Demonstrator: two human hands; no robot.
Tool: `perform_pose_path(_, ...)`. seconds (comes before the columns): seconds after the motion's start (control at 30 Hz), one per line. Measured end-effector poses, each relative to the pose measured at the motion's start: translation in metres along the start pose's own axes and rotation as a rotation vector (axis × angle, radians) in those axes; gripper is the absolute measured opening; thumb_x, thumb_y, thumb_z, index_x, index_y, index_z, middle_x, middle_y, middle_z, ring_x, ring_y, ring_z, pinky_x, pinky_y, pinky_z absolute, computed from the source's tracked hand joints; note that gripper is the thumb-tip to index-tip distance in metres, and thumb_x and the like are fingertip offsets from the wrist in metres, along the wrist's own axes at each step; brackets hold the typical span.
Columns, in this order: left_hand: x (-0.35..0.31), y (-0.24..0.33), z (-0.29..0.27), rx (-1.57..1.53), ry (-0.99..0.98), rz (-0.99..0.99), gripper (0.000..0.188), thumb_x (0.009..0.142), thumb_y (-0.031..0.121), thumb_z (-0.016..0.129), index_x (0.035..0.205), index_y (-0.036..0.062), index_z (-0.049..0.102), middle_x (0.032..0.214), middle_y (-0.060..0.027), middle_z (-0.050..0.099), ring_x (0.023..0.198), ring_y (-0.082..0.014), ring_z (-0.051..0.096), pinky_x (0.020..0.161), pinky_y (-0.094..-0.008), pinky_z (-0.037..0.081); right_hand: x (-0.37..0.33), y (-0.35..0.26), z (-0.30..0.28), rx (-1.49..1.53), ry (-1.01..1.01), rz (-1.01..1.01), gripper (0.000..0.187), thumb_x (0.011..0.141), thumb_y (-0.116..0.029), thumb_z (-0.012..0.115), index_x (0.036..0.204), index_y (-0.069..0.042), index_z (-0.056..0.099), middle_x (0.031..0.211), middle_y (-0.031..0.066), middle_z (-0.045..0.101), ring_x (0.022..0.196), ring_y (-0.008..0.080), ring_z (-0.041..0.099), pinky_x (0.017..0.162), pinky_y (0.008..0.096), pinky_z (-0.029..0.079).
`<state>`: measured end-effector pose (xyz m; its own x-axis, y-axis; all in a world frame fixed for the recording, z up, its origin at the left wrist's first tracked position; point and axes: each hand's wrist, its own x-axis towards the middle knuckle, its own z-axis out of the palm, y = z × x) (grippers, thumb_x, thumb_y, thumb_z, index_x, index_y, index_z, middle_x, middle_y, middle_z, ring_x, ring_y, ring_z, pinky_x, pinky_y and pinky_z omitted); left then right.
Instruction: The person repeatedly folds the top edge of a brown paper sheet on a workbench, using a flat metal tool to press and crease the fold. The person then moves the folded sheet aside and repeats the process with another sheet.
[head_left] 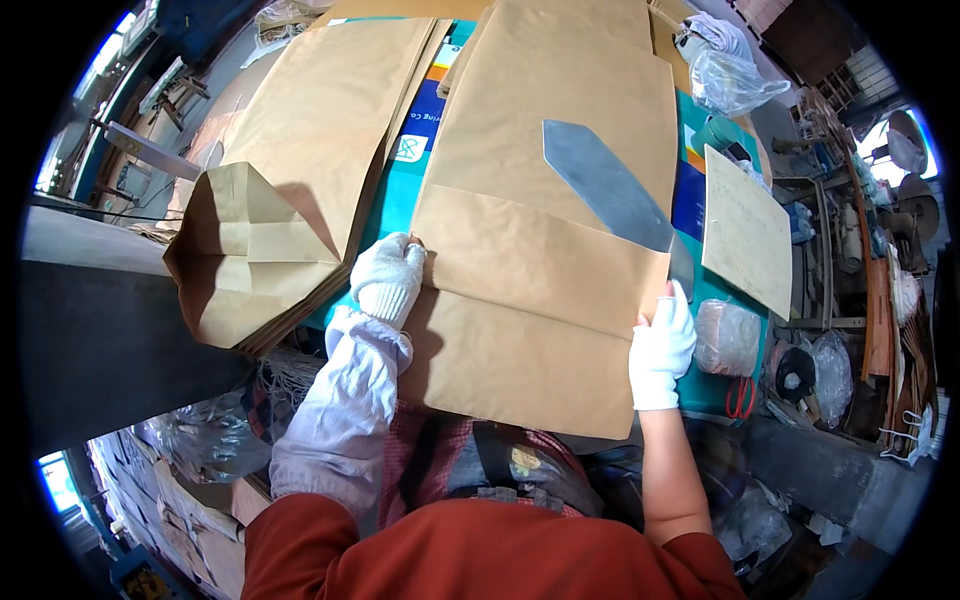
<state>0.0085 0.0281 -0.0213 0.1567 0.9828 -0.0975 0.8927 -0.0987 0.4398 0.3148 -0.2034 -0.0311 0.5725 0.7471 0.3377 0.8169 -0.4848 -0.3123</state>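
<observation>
Both gloved hands are pinching the folded flap of the brown paper bag [540, 290]: left hand [386, 276] at its left edge, right hand [660, 345] at its right, on the bench [715, 385].

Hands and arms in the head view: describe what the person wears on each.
Both hands wear white knitted gloves with ribbed cuffs. The left hand continues into a pale, crumpled lilac-white oversleeve gathered at the wrist. The right hand has a bare forearm. Rust-red short sleeves cover both upper arms.
</observation>
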Motion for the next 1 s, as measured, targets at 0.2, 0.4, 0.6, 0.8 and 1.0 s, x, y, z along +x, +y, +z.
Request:
perform_pose_path(0.2,0.008,0.002,-0.009,-0.047,-0.098,-0.017,0.034,0.097,0.039,0.063,0.101,0.0062,0.074,0.097,-0.0199,0.075,0.091,-0.0396,0.072,0.081,-0.0497,0.054,0.027,-0.042,0.008,-0.032,-0.157,-0.574,0.066,0.079,-0.037,0.083,0.131,-0.002,0.064,0.147,0.022,0.053,0.136,0.0425,0.048,0.117,0.0551,0.038)
perform_pose_path(0.4,0.03,0.044,-0.032,0.472,0.27,0.983,0.059,0.07,0.024,0.082,0.125,0.0095,0.064,0.132,-0.0171,0.06,0.121,-0.0393,0.058,0.103,-0.049,0.047,0.047,-0.069,0.011,-0.054,-0.243,-0.504,0.073,0.074,-0.049,0.083,0.129,-0.004,0.066,0.126,0.0191,0.059,0.125,0.0362,0.053,0.112,0.0518,0.041)
perform_pose_path(0.6,-0.005,0.095,0.008,-0.131,-0.125,1.357,0.081,0.068,0.05,0.081,0.13,0.0038,0.058,0.134,-0.0182,0.057,0.124,-0.0419,0.054,0.108,-0.0536,0.042,0.054,-0.112,0.053,0.117,-0.167,-0.719,0.07,0.074,-0.046,0.08,0.127,-0.004,0.065,0.141,0.0183,0.058,0.137,0.0369,0.048,0.124,0.0539,0.029)
perform_pose_path(0.8,0.013,-0.003,-0.013,0.142,0.015,1.054,0.085,0.083,0.055,0.071,0.142,-0.0025,0.051,0.146,-0.0266,0.05,0.137,-0.0492,0.045,0.119,-0.059,0.031,0.026,0.008,0.008,0.04,-0.144,-0.449,0.079,0.075,-0.038,0.083,0.138,0.0,0.055,0.156,0.027,0.043,0.144,0.0476,0.04,0.124,0.0635,0.025)
perform_pose_path(1.0,0.015,0.08,-0.025,0.177,0.106,1.121,0.085,0.083,0.055,0.072,0.134,-0.0097,0.052,0.13,-0.0275,0.058,0.12,-0.0494,0.053,0.108,-0.0592,0.042,0.019,0.024,0.015,0.179,-0.012,-0.423,0.07,0.078,-0.034,0.081,0.134,0.0,0.058,0.154,0.0226,0.047,0.144,0.0458,0.041,0.124,0.0621,0.026)
